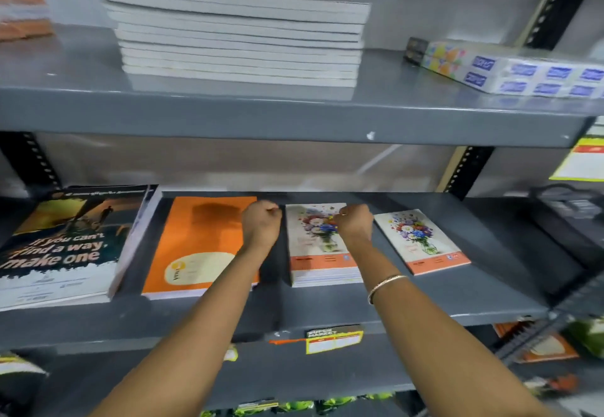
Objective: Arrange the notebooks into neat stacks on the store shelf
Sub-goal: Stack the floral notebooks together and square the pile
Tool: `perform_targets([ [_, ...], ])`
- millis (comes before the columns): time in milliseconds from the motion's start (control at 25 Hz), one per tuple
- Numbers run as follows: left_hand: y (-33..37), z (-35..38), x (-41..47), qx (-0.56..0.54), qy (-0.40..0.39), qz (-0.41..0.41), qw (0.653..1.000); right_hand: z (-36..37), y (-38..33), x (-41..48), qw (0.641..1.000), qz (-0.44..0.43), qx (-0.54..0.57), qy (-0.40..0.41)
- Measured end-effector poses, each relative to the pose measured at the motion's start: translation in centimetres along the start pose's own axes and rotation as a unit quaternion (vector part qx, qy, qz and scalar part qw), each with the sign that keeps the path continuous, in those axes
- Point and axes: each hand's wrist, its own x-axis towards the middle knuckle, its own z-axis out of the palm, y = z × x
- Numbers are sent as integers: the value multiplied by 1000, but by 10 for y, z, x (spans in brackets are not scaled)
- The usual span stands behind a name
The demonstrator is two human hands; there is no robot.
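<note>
Both my hands are curled into fists over the shelf (457, 299), and I cannot tell whether either grip actually holds anything. My left hand (261, 220) hangs over the far right corner of the orange notebook (196, 246); my right hand (356, 222) sits on the far edge of the floral stack (322, 246). Just right of that grip lies a single floral notebook (421, 241), angled. If I tug the stack carelessly, I think its top copies could fan out or bump that loose one further askew.
</note>
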Motion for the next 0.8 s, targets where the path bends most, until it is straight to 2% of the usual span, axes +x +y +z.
perform_targets([
  [80, 23, 52, -3, -29, -89, -30, 995, -39, 23, 25, 999, 11, -40, 7],
  [160, 41, 100, -10, -90, -168, -94, 977, -73, 49, 48, 996, 31, -69, 40],
  [280, 57, 162, -22, -130, -224, -190, 947, -112, 88, 68, 989, 78, -106, 66],
  [360, 62, 190, -33, -134, -245, -219, 935, -127, 110, 77, 985, 101, -122, 63],
  [440, 62, 216, -42, -119, -255, -227, 932, -138, 131, 85, 979, 127, -148, 55],
  [600, 66, 244, -51, -129, -222, -244, 935, -146, 154, 98, 974, 139, -176, 27],
  [800, 70, 259, -55, -176, -199, -307, 914, -153, 162, 106, 966, 189, -165, 62],
])
